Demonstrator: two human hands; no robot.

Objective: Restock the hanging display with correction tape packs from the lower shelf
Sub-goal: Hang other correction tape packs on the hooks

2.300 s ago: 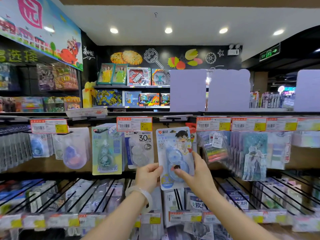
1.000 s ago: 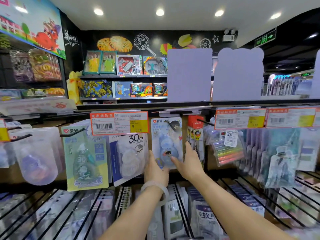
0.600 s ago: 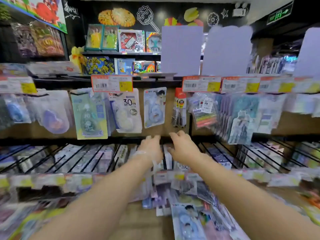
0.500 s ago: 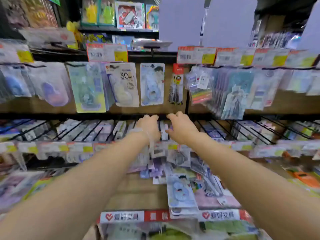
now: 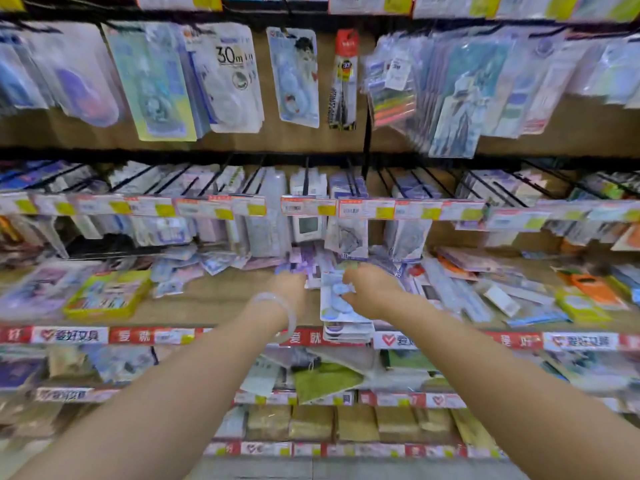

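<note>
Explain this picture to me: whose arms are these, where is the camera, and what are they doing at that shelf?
No machine here: the arms belong to a person, and the camera sits on their head, looking forward and down, so you see what they see. It is a shop display. Up top, a blue pack of correction tape hangs on a hook. Below, on the lower shelf, loose packs lie in a pile. The right hand seems to curl its fingers around the top pack of a small stack. The left hand reaches in beside it; the blur hides whether it holds anything.
</note>
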